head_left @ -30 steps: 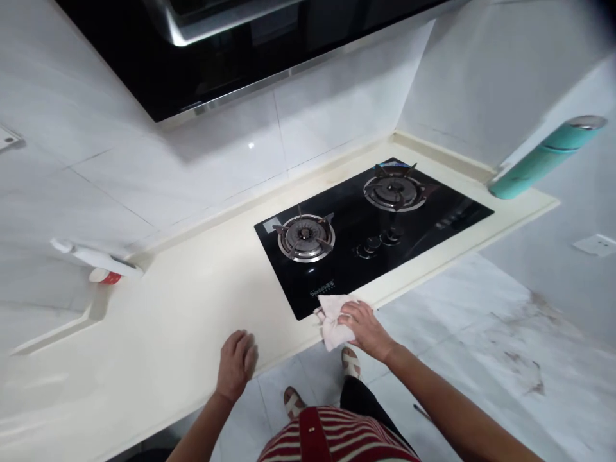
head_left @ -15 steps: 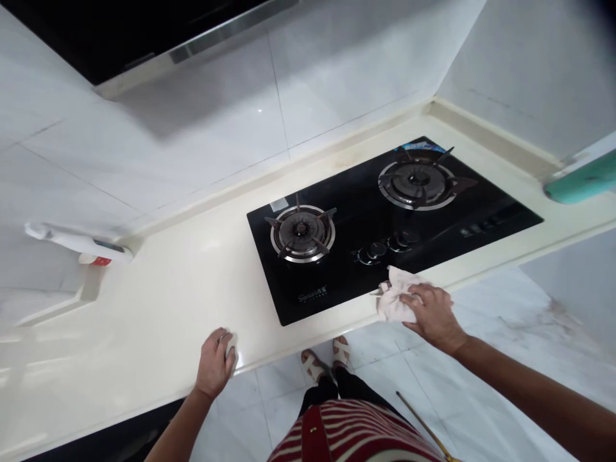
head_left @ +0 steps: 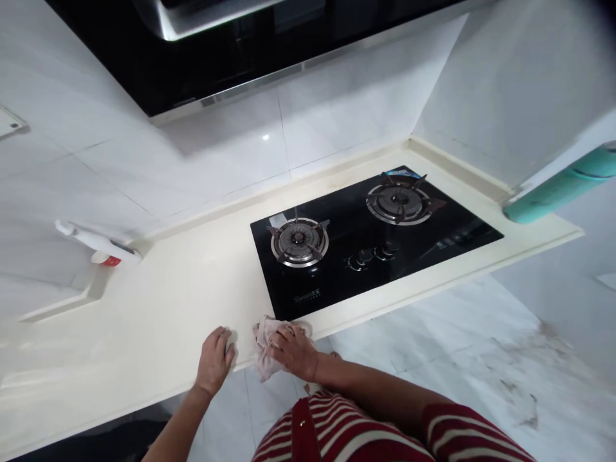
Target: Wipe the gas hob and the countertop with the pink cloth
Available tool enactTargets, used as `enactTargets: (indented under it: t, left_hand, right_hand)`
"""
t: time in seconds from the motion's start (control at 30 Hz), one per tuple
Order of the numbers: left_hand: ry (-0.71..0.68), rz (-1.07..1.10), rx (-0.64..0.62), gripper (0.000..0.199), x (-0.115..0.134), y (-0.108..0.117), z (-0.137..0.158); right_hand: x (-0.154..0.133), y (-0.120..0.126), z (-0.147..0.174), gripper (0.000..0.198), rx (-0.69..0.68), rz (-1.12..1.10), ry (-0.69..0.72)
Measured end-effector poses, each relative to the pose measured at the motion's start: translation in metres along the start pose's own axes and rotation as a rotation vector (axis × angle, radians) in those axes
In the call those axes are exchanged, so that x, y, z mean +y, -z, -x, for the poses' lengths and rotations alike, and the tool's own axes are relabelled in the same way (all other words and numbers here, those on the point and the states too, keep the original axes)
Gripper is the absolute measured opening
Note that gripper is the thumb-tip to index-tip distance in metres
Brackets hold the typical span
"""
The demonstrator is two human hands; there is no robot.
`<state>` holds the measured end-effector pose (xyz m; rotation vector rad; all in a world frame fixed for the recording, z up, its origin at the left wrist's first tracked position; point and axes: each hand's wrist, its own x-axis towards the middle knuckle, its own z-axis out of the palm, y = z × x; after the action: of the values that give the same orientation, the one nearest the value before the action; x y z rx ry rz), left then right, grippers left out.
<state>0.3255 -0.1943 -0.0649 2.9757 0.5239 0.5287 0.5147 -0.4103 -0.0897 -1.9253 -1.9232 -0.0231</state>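
A crumpled pale pink cloth [head_left: 267, 346] lies under my right hand [head_left: 294, 350], whose fingers grip it at the counter's front edge, by the near left corner of the black gas stove [head_left: 337, 282]. Part of the cloth hangs over the edge. To the left, my left hand [head_left: 215, 360] rests on the cream countertop [head_left: 192, 282] near the same edge. Its fingers are curled loosely and partly apart, with nothing visible in them. Two burners with pan supports, the left burner [head_left: 299, 242] and the right burner [head_left: 399, 199], sit on the stove.
Above the stove juts a black range hood [head_left: 269, 58] with a metal rim. A white long-handled object [head_left: 99, 242] leans in the left corner beside a red-and-white item [head_left: 106, 259]. At the right stands a green cylinder [head_left: 558, 186]. Tiled walls enclose the counter.
My right hand has swept the cloth leftward along the counter's front edge, from below the knobs to the stove's near left corner. My left hand stays put. The view has tilted up slightly.
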Motion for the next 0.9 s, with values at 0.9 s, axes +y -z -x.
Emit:
enactTargets:
  t: [0.9]
  left_hand:
    - [-0.040, -0.036, 0.002, 0.041, 0.208, -0.059, -0.105]
  right_hand:
    - [0.342, 0.182, 0.299, 0.044, -0.078, 0.228, -0.319]
